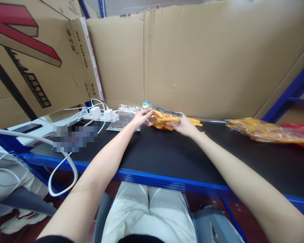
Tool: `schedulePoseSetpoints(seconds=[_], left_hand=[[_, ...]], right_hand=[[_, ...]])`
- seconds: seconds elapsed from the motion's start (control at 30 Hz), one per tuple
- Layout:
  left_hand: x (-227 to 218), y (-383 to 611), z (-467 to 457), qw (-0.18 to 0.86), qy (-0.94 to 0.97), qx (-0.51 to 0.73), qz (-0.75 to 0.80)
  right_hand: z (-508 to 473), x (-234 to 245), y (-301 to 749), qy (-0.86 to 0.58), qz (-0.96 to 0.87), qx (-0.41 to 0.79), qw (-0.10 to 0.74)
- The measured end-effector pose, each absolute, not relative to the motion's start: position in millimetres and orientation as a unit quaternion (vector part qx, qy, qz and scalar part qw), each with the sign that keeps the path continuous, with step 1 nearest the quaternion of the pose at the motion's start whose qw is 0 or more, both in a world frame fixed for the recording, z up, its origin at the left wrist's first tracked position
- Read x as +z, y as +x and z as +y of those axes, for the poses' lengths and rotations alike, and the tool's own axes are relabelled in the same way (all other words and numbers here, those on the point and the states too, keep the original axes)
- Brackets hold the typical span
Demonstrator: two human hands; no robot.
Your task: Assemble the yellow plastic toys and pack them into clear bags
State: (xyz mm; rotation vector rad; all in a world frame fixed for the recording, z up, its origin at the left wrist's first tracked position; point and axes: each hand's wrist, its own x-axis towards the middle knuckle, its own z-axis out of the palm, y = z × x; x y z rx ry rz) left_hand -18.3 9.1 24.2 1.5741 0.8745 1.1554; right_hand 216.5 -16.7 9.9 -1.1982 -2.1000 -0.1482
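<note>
A clear plastic bag of orange pieces (163, 118) lies at the far side of the black table top (167, 155), against the cardboard wall. My left hand (141, 119) grips the bag's left end with fingers closed. My right hand (183, 126) holds its right side, fingers pressed onto the bag. A few loose orange sticks (196, 122) poke out just right of my right hand.
A pile of orange items in plastic (263, 131) and a red bag (302, 135) lie at the right. Empty clear bags (124, 116), a white power strip (103, 115) with chargers and cables, and a dark phone (27, 128) sit at the left. Cardboard walls (205, 60) enclose the back.
</note>
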Motion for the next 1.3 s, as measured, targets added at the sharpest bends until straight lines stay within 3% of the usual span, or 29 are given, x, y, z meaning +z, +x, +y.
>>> schedulePoseSetpoints(seconds=[0.1,0.43,0.8,1.07,1.3], left_hand=[[23,-17,11,0.476,0.632,0.483,0.375],[25,-18,11,0.494,0.620,0.495,0.355],[28,-14,10,0.323,0.666,0.544,0.394],[32,1,6,0.542,0.522,0.591,0.292],[27,-3,9,0.582,0.549,0.543,0.256]], right_hand=[[-20,14,212,-0.413,-0.803,-0.048,0.428],[-36,22,203,-0.393,-0.773,-0.005,0.498],[-33,29,195,-0.387,-0.737,-0.024,0.554],[-35,35,196,-0.392,-0.709,-0.003,0.586],[-37,37,193,-0.393,-0.642,0.167,0.636]])
